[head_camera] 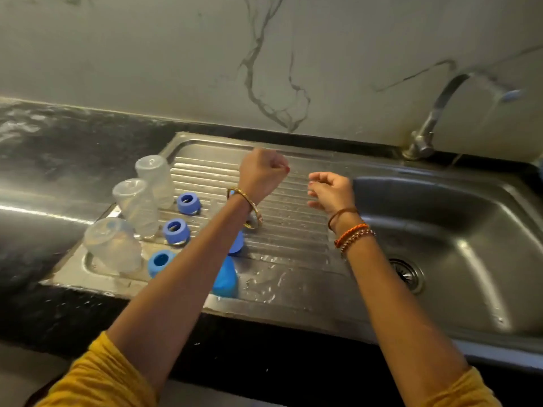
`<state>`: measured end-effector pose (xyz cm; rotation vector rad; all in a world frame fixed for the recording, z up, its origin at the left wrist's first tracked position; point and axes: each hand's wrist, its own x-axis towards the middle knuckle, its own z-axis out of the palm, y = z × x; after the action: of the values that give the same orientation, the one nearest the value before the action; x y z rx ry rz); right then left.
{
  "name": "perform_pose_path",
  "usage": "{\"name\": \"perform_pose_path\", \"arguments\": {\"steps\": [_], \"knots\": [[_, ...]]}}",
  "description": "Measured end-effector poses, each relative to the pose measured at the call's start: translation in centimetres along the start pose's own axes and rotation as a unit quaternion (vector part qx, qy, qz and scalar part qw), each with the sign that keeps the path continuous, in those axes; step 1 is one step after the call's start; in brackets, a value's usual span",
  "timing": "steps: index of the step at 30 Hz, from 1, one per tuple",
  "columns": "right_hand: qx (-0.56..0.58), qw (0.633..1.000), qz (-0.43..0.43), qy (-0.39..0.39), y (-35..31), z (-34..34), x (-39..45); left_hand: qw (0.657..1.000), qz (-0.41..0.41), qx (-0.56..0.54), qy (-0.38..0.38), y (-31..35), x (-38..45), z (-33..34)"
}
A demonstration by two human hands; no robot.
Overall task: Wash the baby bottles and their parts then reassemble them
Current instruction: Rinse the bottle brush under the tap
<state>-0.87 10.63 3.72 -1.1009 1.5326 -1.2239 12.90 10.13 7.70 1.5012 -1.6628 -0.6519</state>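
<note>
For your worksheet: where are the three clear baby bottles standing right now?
In the head view, the three clear bottles stand upside down along the drainboard's left edge, beside the blue collar rings.

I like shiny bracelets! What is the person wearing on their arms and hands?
Both arms have mustard-yellow sleeves pushed up above the elbows. By the left hand, the wrist carries gold bangles. By the right hand, the wrist has a thin brown band, an orange braided thread and a beaded bracelet.

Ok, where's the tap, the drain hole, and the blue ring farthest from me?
tap [423,133]: head view, on its lower metal stem.
drain hole [407,274]: head view, on the strainer's middle.
farthest blue ring [188,203]: head view, on its rim beside the hole.
</note>
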Motion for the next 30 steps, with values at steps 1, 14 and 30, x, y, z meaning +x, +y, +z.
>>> {"name": "perform_pose_path", "arguments": {"steps": [1, 14, 30], "knots": [[-0.015, 0.998, -0.017, 0.05, 0.4, -1.4, 0.1, 0.999, -0.01, -0.032, -0.021, 0.8, -0.6, 1.4], [-0.346, 0.928, -0.021, 0.135, 6.3, -24.0, -0.4, 0.937, -0.186, -0.242, -0.172, 9.3, -5.6, 23.4], [-0.502, 0.786, 0.125, 0.338, 10.9, -45.7, 2.6, 0.887, -0.257, -0.317, -0.216, 20.8, -7.7, 40.2]]}}
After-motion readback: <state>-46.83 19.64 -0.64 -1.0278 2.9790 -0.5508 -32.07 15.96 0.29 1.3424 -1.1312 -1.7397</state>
